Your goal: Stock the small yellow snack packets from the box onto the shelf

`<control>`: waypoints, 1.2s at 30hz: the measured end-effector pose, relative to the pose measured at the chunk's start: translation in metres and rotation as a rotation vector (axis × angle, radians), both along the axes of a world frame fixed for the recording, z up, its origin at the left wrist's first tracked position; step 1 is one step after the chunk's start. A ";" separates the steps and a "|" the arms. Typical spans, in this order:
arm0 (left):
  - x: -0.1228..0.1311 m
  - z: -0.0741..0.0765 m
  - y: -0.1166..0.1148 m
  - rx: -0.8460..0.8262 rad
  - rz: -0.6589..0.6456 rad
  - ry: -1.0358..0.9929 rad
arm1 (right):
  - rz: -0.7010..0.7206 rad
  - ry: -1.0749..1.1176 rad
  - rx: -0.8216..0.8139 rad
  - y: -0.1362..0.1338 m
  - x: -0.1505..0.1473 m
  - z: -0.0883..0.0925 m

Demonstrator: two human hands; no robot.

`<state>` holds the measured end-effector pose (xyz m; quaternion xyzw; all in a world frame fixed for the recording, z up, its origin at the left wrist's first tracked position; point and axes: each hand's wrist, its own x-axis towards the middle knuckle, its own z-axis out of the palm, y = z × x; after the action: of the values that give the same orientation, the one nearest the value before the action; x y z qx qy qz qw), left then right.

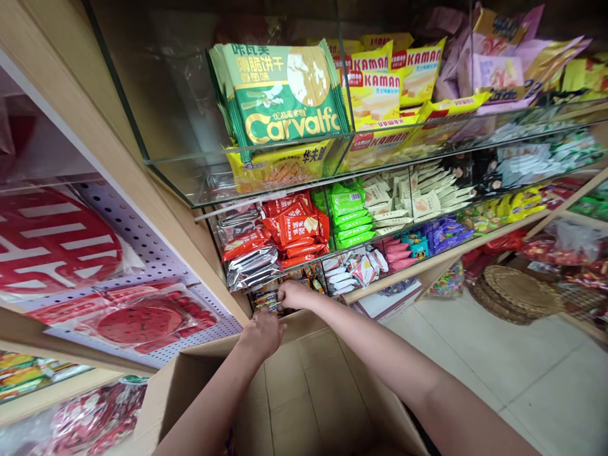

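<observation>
Both my hands reach over the far edge of an open cardboard box (313,386) into the lowest shelf compartment at its left end. Small wrapped snacks (266,296) in yellow and dark wrappers lie there. My left hand (263,332) is lower, at the compartment's front, its fingers curled and partly hidden. Just above and to the right, my right hand (295,295) bends its fingers in against the small snacks. What either hand grips is hidden or too small to name.
Glass-fronted shelves hold a green biscuit pack (285,95), yellow wafer packs (375,88), red packets (299,225) and green packets (350,212). A wooden upright (156,190) stands left, beside red decorations (142,320). Woven trays (517,291) lie on the tiled floor (475,354).
</observation>
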<state>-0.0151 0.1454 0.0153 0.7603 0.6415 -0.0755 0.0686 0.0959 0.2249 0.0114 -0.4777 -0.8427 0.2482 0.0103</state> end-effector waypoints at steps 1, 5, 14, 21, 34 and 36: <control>0.000 0.000 0.000 -0.001 0.002 0.000 | 0.020 -0.013 -0.010 0.002 0.005 0.001; 0.000 -0.001 -0.004 0.026 -0.009 -0.015 | 0.053 -0.131 -0.007 0.007 0.022 0.001; -0.004 -0.002 0.001 0.025 -0.058 -0.076 | 0.153 -0.187 0.063 0.021 0.036 -0.022; -0.006 -0.002 0.012 -0.008 -0.049 -0.128 | 0.203 -0.250 0.171 0.025 0.038 -0.026; 0.001 -0.011 0.060 -0.228 0.106 -0.090 | 0.134 -0.285 0.265 0.016 0.040 -0.022; 0.002 -0.013 0.062 -0.244 0.115 -0.072 | 0.101 -0.268 0.258 0.016 0.042 -0.024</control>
<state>-0.0128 0.2073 0.0020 0.7106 0.6671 -0.1217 0.1877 0.1375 0.2405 -0.0128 -0.4582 -0.8843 0.0727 -0.0534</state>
